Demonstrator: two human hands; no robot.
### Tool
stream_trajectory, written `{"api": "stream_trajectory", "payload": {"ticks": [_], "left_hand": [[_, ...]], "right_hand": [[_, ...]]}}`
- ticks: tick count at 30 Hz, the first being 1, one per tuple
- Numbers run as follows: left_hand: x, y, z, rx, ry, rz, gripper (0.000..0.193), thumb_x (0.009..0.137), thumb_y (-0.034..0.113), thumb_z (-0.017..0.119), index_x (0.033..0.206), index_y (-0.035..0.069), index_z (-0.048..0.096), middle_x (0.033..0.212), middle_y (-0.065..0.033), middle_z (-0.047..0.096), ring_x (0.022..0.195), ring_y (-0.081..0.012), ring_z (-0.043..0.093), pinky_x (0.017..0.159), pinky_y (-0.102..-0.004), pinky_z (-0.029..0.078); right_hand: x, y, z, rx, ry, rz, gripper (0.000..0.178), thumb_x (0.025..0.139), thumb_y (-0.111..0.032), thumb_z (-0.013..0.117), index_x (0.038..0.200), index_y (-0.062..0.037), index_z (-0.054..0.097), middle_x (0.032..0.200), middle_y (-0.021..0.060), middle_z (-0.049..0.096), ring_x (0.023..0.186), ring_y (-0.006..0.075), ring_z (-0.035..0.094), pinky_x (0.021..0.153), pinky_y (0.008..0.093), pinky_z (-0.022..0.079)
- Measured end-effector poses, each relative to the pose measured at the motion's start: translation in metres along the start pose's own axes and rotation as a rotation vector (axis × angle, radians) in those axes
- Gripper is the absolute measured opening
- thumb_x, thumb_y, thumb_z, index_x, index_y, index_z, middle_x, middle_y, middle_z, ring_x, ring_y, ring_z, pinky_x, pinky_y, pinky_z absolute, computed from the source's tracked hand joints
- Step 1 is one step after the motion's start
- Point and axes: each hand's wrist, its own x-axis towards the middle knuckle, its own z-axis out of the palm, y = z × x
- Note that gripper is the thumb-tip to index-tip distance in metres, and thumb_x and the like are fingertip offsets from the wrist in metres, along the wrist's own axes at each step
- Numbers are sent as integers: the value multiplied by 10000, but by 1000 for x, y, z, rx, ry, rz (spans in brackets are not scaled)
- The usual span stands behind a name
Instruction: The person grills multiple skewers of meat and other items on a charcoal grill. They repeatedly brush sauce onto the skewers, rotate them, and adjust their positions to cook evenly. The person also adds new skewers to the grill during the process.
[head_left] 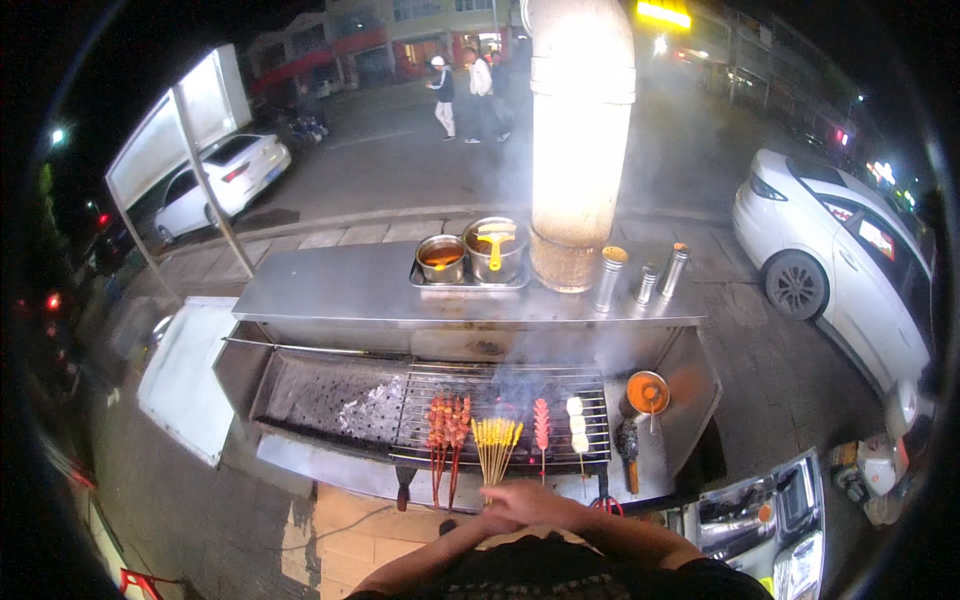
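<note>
My right hand (528, 501) reaches across to the lower stick ends of a fanned bunch of yellow-topped skewers (496, 434), its fingers closed at the sticks. My left hand (496, 519) is just below, overlapped by the right one, its fingers hidden. The yellow skewers lie on the wire grill grate (505, 376). To their left are several reddish-brown meat skewers (448, 421) on long sticks. On the right lie a scored pink sausage skewer (541, 425) and a skewer of white round pieces (578, 424). Smoke rises from the grill.
Beside the grate are a pot of red sauce (647, 393) and a dark brush (628, 452). A shelf behind carries two pots (440, 262) on a tray, metal shakers (610, 280) and a hot-looking flue pipe (580, 150). Ash and pale coals (370, 405) lie in the left trough.
</note>
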Motion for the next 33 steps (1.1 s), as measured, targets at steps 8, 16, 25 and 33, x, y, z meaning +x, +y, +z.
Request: {"api": "stream_trajectory", "payload": {"ticks": [8, 16, 25, 33], "left_hand": [[-17, 42, 41, 569, 249, 502, 253, 847, 143, 606, 1063, 13, 588, 992, -197, 609, 929, -363, 590, 800, -413, 485], [-37, 76, 31, 617, 325, 749, 224, 785, 51, 641, 1000, 30, 583, 967, -152, 605, 933, -353, 577, 843, -408, 463], [-58, 56, 4, 713, 462, 735, 520, 761, 51, 661, 1253, 67, 492, 1116, -181, 566, 1055, -368, 536, 918, -427, 435], [-201, -59, -42, 700, 332, -23, 563, 820, 224, 648, 1312, 51, 435, 1193, -207, 564, 1080, -375, 553, 903, -426, 456]], "right_hand": [[-17, 58, 1, 596, -362, 207, 454, 979, -432, 404, 1187, -81, 603, 1087, 41, 646, 990, 167, 589, 863, 321, 455], [-26, 60, 31, 1210, 30, 133, 412, 974, -300, 417, 1134, 38, 591, 1102, 133, 633, 1017, 203, 591, 915, 329, 440], [-30, 64, 46, 1766, 233, -43, 303, 915, -118, 466, 1175, -1, 568, 913, 87, 626, 745, 179, 595, 696, 325, 520], [-104, 89, 35, 1047, 997, 412, 224, 949, -172, 491, 1070, -40, 627, 836, 69, 640, 563, 99, 522, 537, 237, 469]]}}
